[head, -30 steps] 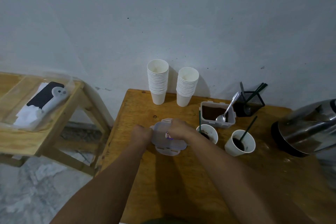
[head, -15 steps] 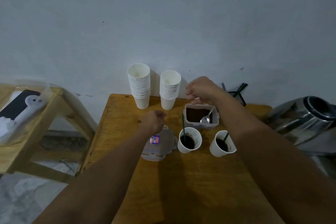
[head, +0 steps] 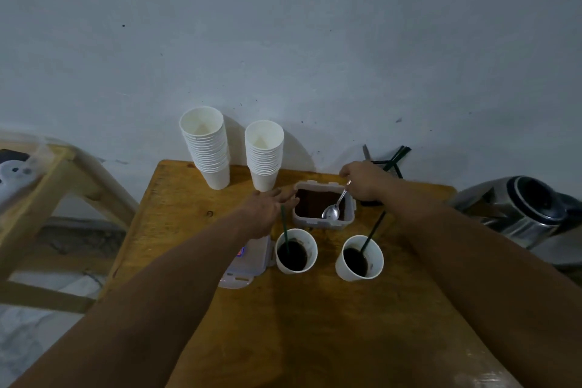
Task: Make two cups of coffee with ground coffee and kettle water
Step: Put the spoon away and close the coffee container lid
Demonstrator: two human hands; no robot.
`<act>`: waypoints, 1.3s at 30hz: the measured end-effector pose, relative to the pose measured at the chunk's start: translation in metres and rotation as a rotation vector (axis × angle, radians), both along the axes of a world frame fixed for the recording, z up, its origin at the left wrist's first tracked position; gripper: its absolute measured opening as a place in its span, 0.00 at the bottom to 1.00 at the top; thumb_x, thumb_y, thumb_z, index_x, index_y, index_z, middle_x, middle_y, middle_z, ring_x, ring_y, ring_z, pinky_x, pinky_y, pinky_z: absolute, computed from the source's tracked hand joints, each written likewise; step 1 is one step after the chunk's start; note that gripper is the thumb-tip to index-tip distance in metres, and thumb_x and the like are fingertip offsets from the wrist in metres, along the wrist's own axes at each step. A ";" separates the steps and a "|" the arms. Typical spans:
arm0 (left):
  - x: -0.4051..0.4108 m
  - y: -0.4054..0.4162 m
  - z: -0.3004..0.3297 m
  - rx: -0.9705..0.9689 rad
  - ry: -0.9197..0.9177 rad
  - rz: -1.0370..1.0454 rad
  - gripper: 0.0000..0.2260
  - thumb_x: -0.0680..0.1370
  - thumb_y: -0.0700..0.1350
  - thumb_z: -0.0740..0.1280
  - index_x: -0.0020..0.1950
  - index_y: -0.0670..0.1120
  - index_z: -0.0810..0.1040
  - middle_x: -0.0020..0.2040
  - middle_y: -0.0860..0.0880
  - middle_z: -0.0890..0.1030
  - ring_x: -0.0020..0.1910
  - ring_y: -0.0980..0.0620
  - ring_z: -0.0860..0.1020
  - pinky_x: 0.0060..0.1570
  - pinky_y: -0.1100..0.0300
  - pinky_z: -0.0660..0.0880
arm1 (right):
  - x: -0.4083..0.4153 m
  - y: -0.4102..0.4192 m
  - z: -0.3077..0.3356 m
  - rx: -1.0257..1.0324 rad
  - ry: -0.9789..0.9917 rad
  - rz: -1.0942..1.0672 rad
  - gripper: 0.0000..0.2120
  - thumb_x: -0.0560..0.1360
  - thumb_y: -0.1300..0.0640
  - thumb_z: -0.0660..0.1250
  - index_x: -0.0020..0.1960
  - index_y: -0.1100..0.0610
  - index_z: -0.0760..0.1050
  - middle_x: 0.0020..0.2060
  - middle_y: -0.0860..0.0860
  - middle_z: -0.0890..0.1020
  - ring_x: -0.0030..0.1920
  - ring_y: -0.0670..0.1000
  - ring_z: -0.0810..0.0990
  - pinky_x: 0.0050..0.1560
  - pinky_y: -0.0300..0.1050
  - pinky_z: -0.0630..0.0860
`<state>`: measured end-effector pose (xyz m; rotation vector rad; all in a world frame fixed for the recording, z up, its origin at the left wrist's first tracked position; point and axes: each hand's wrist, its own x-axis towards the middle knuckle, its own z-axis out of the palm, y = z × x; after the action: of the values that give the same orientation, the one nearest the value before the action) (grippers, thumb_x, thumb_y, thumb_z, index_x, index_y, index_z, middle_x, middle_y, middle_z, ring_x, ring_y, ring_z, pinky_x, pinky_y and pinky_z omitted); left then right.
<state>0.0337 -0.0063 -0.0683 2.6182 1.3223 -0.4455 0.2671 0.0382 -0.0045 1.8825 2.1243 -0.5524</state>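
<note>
Both bare arms reach forward toward 12 o'clock. The left hand (head: 267, 208) lies flat, palm down, fingers (head: 288, 195) straight and pointing toward 1 o'clock. The right hand (head: 362, 179) sits at its 3 o'clock side, fingers curled in a pinch.

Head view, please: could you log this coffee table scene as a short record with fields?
left hand: fingers straight, reaching to the coffee container
right hand: pinches the spoon handle
spoon bowl: in the grounds
container lid: off, on the table
filled cups: two, dark liquid, a green stirrer each
kettle: far right
</note>
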 end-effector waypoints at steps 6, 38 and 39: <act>0.004 0.001 0.001 -0.045 0.030 0.022 0.40 0.75 0.36 0.69 0.79 0.52 0.49 0.80 0.52 0.48 0.78 0.46 0.55 0.71 0.46 0.64 | 0.007 0.012 -0.009 0.017 -0.222 0.212 0.14 0.76 0.61 0.68 0.61 0.57 0.75 0.55 0.57 0.80 0.53 0.56 0.80 0.47 0.45 0.75; 0.014 -0.009 0.027 -0.197 -0.011 0.138 0.42 0.75 0.35 0.68 0.79 0.53 0.46 0.79 0.51 0.54 0.70 0.46 0.68 0.61 0.56 0.73 | 0.049 -0.018 -0.001 0.212 -0.090 0.198 0.12 0.76 0.61 0.68 0.56 0.51 0.84 0.53 0.53 0.84 0.52 0.54 0.82 0.55 0.50 0.81; 0.015 -0.009 0.028 -0.201 -0.015 0.144 0.42 0.75 0.35 0.68 0.79 0.53 0.46 0.79 0.50 0.56 0.70 0.46 0.68 0.61 0.56 0.73 | 0.050 -0.017 -0.002 0.228 -0.036 0.184 0.13 0.76 0.63 0.68 0.57 0.51 0.84 0.53 0.52 0.85 0.52 0.53 0.82 0.56 0.50 0.80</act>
<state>0.0483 -0.0155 -0.0407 2.3418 1.3728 -0.5073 0.3170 0.0214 -0.0063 1.7638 2.3902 -0.2448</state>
